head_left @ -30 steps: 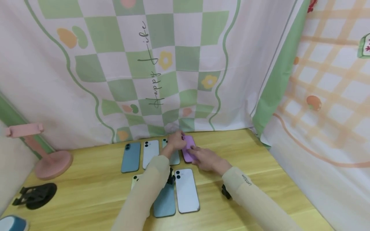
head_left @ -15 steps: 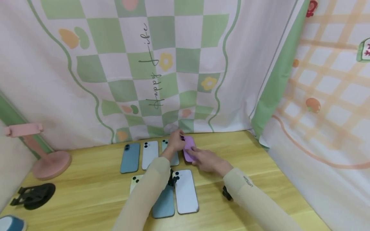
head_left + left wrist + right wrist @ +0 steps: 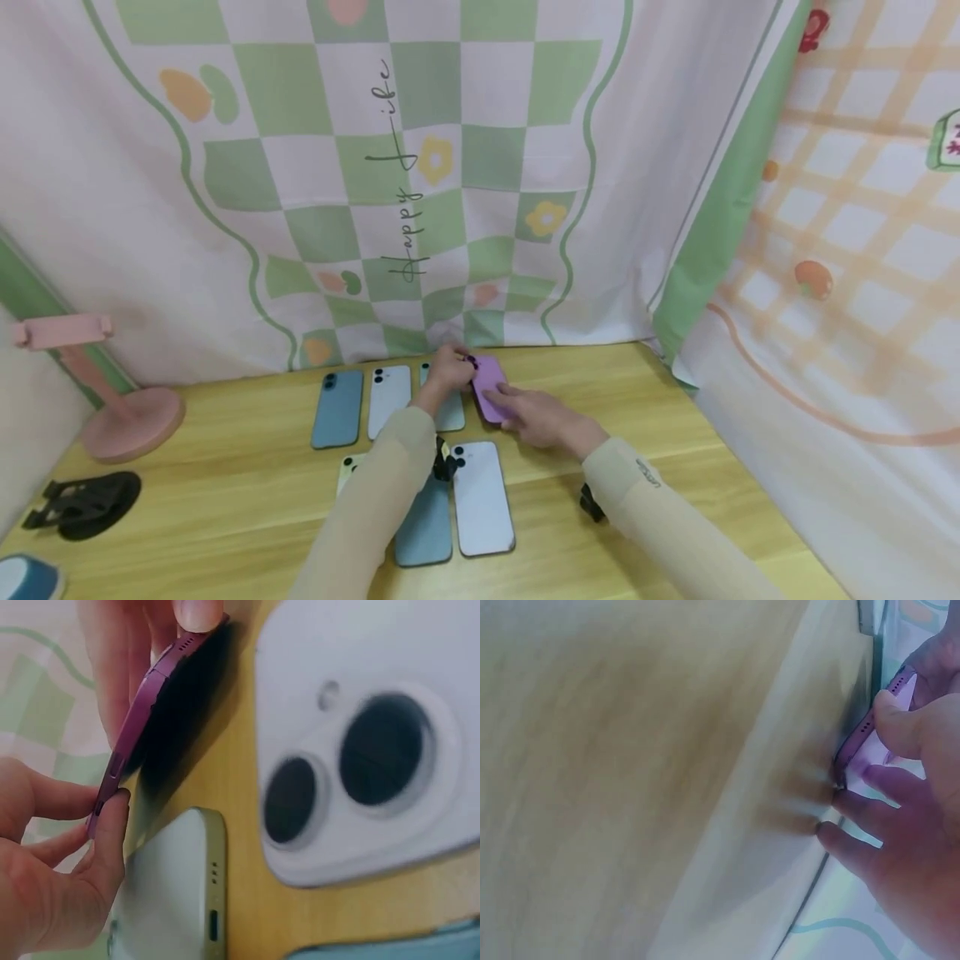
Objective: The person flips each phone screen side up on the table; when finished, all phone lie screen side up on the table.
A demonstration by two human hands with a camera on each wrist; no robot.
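Both hands hold a purple phone (image 3: 490,390) at the right end of the back row. My left hand (image 3: 448,370) pinches its upper left edge by the camera lenses; in the left wrist view, thumb and fingers of the left hand (image 3: 64,881) squeeze the phone's rim (image 3: 127,742). My right hand (image 3: 542,417) grips the lower end, thumb on the end edge beside the speaker holes, as the right hand (image 3: 919,817) shows in the right wrist view. The phone tilts, its dark face (image 3: 184,705) towards the wooden table.
Left of it lie a pale green phone (image 3: 452,414), a white phone (image 3: 388,402) and a blue phone (image 3: 337,408). Nearer are a yellow phone (image 3: 347,468), a teal phone (image 3: 423,529) and another white phone (image 3: 483,500). A pink stand (image 3: 133,425) and black holder (image 3: 97,507) sit left.
My left hand has shifted slightly left and nearer along the purple phone's top edge, showing more of its lenses. The right hand keeps its grip almost in place.
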